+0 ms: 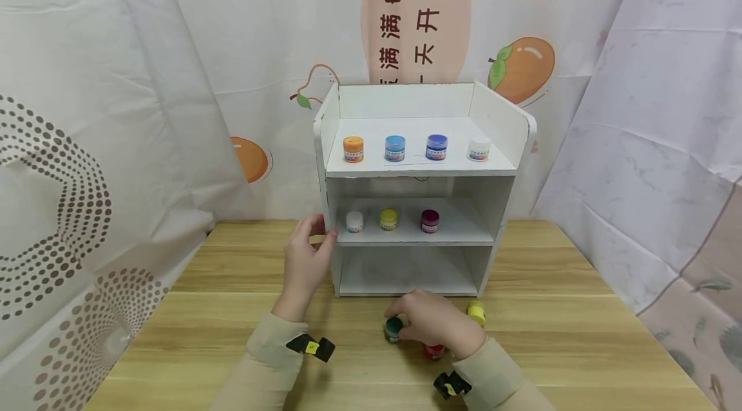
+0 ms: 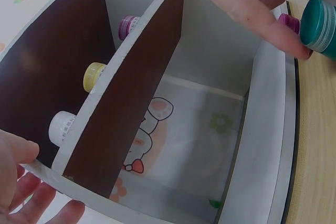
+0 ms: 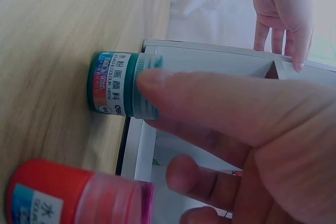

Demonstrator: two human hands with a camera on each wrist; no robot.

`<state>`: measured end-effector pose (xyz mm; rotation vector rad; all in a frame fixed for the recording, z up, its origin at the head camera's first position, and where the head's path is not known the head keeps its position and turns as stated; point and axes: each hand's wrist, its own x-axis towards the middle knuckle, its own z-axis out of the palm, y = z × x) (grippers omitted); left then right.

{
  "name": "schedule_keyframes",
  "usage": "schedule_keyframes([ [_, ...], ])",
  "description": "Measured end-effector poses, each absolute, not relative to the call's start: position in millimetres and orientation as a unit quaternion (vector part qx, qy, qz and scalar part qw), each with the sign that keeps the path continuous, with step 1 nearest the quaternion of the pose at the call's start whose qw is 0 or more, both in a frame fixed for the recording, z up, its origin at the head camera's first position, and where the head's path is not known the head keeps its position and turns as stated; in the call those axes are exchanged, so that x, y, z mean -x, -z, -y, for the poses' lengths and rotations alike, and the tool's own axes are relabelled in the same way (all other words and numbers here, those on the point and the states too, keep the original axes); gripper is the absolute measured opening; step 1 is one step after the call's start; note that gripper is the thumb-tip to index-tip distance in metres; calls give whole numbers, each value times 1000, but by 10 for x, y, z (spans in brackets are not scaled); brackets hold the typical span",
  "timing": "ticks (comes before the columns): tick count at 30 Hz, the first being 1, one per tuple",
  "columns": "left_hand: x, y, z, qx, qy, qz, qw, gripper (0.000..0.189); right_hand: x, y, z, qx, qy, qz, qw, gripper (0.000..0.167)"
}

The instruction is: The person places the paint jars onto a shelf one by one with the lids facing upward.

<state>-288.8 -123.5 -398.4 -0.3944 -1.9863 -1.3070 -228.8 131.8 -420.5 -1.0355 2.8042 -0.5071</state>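
On the wooden table in front of the white shelf (image 1: 408, 172), a dark green paint jar (image 1: 392, 330) stands upright. My right hand (image 1: 431, 317) pinches its lid between thumb and index finger, the other fingers loosely bent. The jar's label (image 3: 112, 82) faces the right wrist camera. Partly under that hand is a red paint jar (image 1: 433, 352), with a magenta jar (image 2: 290, 23) close by, hidden in the head view. My left hand (image 1: 307, 256) holds the front edge of the shelf's left side panel, thumb on the inner side and fingers outside.
Orange (image 1: 353, 149), light blue (image 1: 395, 149), dark blue (image 1: 437, 147) and white (image 1: 478, 149) jars line the top shelf. White (image 1: 355, 222), yellow (image 1: 388, 219) and maroon (image 1: 429, 221) ones stand on the middle shelf. Another yellow jar (image 1: 476, 312) is right of my right hand.
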Motion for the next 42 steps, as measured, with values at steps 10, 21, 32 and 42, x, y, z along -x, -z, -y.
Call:
schedule_keyframes([
  [10, 2894, 3993, 1234, 154, 498, 774, 358, 27, 2303, 4225, -1318, 348, 158, -923, 46, 29],
  [21, 2891, 4003, 1230, 153, 499, 775, 356, 27, 2329, 4238, -1318, 353, 169, -920, 19, 21],
  [32, 2886, 4000, 1232, 152, 499, 774, 359, 27, 2323, 4070, -1461, 356, 215, -909, -18, 25],
  [42, 2881, 3981, 1244, 152, 498, 776, 356, 28, 2258, 3808, -1657, 336, 237, -906, -102, 29],
])
